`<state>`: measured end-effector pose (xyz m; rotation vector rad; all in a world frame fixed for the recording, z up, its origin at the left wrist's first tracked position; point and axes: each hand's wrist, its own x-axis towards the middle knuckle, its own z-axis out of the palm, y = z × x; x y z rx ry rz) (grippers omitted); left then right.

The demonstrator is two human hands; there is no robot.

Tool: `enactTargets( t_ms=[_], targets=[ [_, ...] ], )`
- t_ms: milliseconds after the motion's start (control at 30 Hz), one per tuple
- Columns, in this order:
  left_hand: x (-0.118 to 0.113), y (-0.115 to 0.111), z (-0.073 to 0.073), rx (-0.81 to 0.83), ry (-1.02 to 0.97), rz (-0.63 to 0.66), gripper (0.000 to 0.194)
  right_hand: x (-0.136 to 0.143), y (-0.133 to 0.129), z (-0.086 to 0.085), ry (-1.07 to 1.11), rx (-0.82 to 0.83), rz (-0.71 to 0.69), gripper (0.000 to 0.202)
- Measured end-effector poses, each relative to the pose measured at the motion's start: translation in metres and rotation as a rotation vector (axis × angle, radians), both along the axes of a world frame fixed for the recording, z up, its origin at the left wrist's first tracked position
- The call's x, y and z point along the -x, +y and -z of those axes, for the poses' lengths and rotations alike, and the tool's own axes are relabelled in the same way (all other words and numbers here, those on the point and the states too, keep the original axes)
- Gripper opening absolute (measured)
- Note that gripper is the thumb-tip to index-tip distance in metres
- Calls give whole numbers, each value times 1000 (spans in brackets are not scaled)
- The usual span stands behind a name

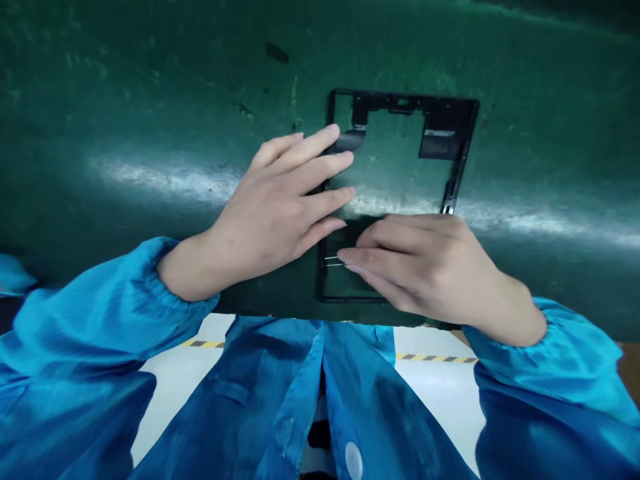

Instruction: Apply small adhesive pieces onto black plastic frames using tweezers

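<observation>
A black rectangular plastic frame [390, 100] with an open middle lies flat on the green work surface. My left hand [280, 203] rests over its left side, fingers spread, with the fingertips reaching past the left rim. Between the thumb and fingers of my right hand [425, 263] are tweezers [334, 261]; only their two thin, parted metal tips show, pointing left at the lower part of the left rim. My right hand covers the frame's lower right side. Whether the tips hold anything is too small to tell.
The green work surface [165, 120] is scuffed and has dark marks to the left of the frame. Its near edge runs just below the frame. Beneath lie a pale floor [430, 393] and a yellow-and-black striped line [435, 359].
</observation>
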<state>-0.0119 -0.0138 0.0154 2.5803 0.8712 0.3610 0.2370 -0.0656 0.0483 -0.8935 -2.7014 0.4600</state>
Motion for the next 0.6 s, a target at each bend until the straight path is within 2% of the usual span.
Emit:
enactTargets(
  t_ms=[200, 433, 600],
  targets=[
    [-6, 2, 1, 40, 0, -5, 36, 3, -2, -2, -79, -65, 13, 12],
    [-10, 1, -4, -48, 98, 0, 40, 5, -5, -6, -109, -76, -3, 7],
    [-12, -2, -4, -53, 101, -2, 41, 5, -9, -4, -107, -91, -15, 6]
  ],
)
